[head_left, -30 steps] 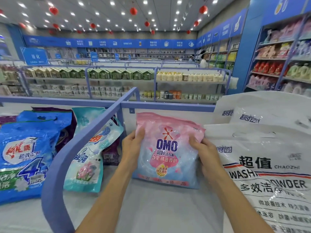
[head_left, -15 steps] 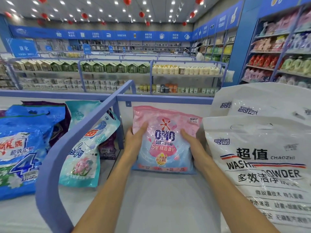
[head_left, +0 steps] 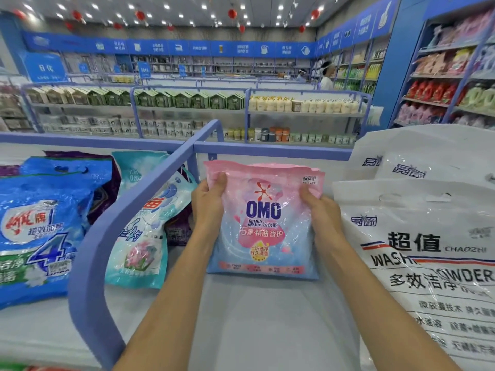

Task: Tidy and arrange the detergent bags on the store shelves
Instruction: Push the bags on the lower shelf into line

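A pink and blue OMO detergent bag [head_left: 263, 226] stands upright on the grey shelf [head_left: 254, 317], near the back rail. My left hand [head_left: 209, 202] grips its upper left edge, thumb on the front. My right hand [head_left: 322, 212] grips its upper right edge in the same way. Beside it on the right stand large white washing powder bags [head_left: 428, 263]. Left of the purple divider [head_left: 107, 236] leans a teal bag [head_left: 144, 236], with a big blue bag [head_left: 37, 231] and a dark purple bag [head_left: 107, 188] further left.
The purple back rail [head_left: 267, 151] closes the shelf behind the bags. Across the aisle stand shelves of green boxes [head_left: 160, 100] and bottles [head_left: 302, 105]. A tall shelf of colourful bags [head_left: 450, 76] rises at the right. A person [head_left: 325, 76] stands far back.
Both hands have slid up from the bag's sides to its upper edges, and the bag now stands more upright; its base has stayed at about the same spot on the shelf.
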`<action>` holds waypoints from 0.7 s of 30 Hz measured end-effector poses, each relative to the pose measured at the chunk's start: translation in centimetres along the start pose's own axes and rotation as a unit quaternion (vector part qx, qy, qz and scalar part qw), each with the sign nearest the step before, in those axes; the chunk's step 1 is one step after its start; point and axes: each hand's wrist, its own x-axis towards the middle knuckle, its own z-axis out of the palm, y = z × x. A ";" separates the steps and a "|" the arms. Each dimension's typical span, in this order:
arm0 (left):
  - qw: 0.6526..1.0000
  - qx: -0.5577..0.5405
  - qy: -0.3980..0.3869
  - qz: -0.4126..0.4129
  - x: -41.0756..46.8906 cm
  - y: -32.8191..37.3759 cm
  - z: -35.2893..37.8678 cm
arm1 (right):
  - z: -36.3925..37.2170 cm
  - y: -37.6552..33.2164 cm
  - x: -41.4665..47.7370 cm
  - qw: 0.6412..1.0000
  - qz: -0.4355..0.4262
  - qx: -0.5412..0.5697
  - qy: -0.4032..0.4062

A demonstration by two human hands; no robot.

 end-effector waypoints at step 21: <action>0.998 0.026 0.024 0.043 1.9 1.2 1.9 | -0.5 -1.2 2.8 0.998 -0.003 0.000 0.070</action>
